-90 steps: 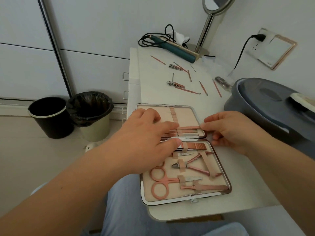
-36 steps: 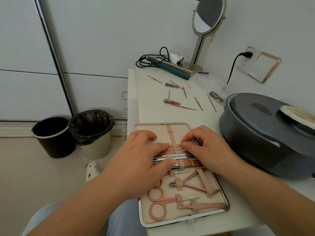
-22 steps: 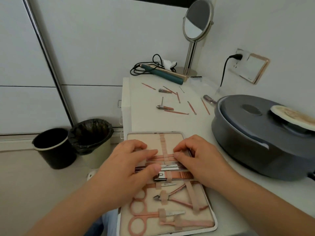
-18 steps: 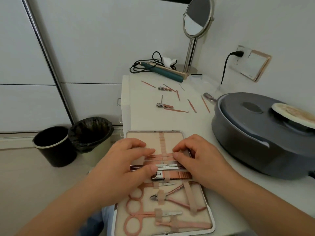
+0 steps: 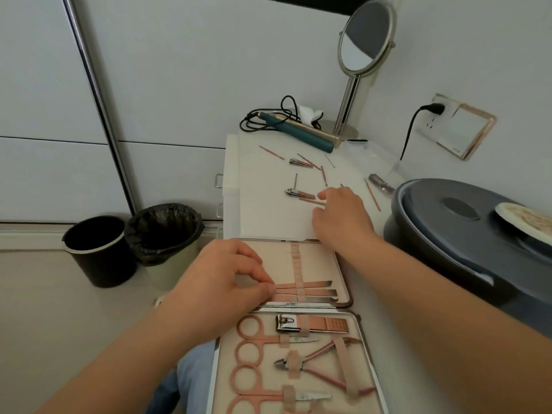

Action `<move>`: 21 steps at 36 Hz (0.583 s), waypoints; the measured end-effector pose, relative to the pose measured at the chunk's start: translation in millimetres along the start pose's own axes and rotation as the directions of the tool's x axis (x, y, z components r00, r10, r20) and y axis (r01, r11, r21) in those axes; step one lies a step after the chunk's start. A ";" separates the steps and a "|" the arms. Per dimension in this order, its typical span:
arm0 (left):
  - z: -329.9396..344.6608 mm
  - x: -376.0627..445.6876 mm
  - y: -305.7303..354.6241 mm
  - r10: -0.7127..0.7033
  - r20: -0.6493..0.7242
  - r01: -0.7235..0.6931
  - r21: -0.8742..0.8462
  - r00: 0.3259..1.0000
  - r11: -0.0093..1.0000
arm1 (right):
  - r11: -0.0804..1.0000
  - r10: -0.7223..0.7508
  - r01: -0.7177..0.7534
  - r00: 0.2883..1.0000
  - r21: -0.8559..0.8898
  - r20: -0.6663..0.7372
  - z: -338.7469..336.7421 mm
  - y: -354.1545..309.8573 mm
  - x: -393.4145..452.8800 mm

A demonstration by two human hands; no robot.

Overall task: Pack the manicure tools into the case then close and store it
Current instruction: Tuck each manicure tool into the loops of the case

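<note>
Since half a second ago our right hand (image 5: 340, 216) has left the case (image 5: 322, 261) and gone forward over the table (image 5: 263, 213), while our left hand (image 5: 227, 279) stays on the upper half of the case. The left thumb and forefinger pinch the ends of the thin rose-gold tools (image 5: 313, 289) already tucked under the centre strap (image 5: 297, 273), which run crosswise in front of us.

Our right hand now reaches over a slim rose-gold stick (image 5: 310, 202), its fingertips touching or just short of it; the fingers are loosely curled, and we cannot tell whether they have closed on it. That stick lies crosswise too, just beyond the right fingertips and a little to their left, with a nail clipper (image 5: 298, 193) just past it. So the right hand is far the nearer one, and we judge it should take the stick along its length and bring it back toward the left hand with no turn needed.

More sticks (image 5: 372, 194) and a second clipper (image 5: 300, 162) lie farther ahead of the right hand. Nearest us, below both hands, the lower half holds scissors (image 5: 257, 336), nippers (image 5: 310, 366) and a large clipper (image 5: 310, 323).
</note>
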State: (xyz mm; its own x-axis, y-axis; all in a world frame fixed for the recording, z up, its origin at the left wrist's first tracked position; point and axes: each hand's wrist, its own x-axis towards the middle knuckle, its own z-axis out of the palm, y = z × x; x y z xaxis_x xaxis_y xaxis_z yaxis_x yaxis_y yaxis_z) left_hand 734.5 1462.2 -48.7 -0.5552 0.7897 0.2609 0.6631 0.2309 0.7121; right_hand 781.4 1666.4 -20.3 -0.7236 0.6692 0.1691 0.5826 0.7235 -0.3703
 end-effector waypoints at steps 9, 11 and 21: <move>9.3 -13.2 -2.9 -0.019 0.023 0.019 -0.018 1.000 1.000 | 0.966 0.192 -0.148 0.960 -0.212 0.204 5.1 -0.8 6.1; 10.4 -13.5 -1.6 -0.017 0.022 0.018 -0.016 1.000 1.000 | 0.956 0.167 -0.110 0.967 -0.271 0.194 4.7 1.6 3.2; 14.3 -7.9 6.0 0.001 -0.095 -0.009 -0.083 0.996 0.996 | 0.937 0.163 -0.095 0.970 -0.337 0.179 -14.4 2.3 16.1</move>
State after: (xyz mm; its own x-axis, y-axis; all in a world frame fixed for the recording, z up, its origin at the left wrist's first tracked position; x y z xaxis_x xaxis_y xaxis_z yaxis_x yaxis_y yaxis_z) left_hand 750.0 1465.5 -55.8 -0.5996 0.7326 0.3223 0.6240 0.1757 0.7614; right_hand 776.4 1681.3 -5.3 -0.6733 0.7369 -0.0600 0.7394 0.6710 -0.0553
